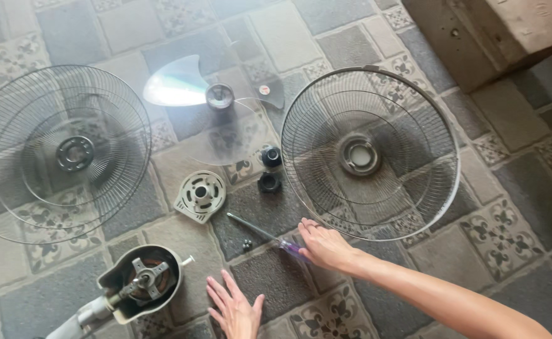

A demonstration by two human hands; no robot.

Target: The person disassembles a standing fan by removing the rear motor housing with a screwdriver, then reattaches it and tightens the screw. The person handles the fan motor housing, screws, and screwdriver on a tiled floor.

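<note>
Grasping screwdriver (pixel 269 237) handle: right hand (pixel 323 246) fingers closed on it | left hand (pixel 235 309) spread flat, empty, on tiles near fan motor (pixel 143 279) | wire guards left and right.

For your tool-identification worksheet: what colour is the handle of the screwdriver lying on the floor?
Purple, translucent-looking; the screwdriver handle shows under the right hand in the head view.

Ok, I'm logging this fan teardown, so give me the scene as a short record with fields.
left hand: open, flat on the tiled floor
right hand: on the screwdriver handle
motor housing: near the left hand
grilles: rear grille left, front grille right
blade: clear, between the grilles
</note>
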